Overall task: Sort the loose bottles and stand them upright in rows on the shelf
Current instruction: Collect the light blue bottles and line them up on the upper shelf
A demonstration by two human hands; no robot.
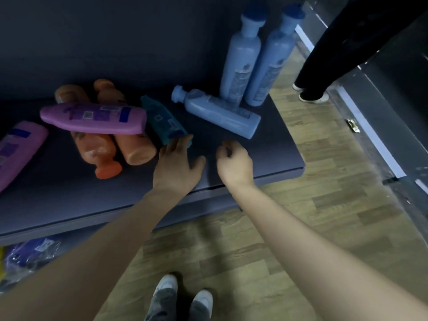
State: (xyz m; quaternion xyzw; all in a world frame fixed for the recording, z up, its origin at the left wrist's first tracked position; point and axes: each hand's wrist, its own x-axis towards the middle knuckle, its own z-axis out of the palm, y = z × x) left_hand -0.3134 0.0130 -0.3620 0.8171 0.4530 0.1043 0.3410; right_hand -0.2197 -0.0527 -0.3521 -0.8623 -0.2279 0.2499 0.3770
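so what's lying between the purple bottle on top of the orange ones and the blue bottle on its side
A teal bottle, lying flat, with the left hand at its near end, seen in the head view.

two blue bottles [240, 61] stand upright at the right rear of the shelf [273, 163]. a third blue bottle [220, 112] lies flat, a teal bottle [162, 120] is down too, and a purple bottle [92, 118] sprawls across two orange bottles [136, 150]. a second purple bottle [16, 149] lies far left.
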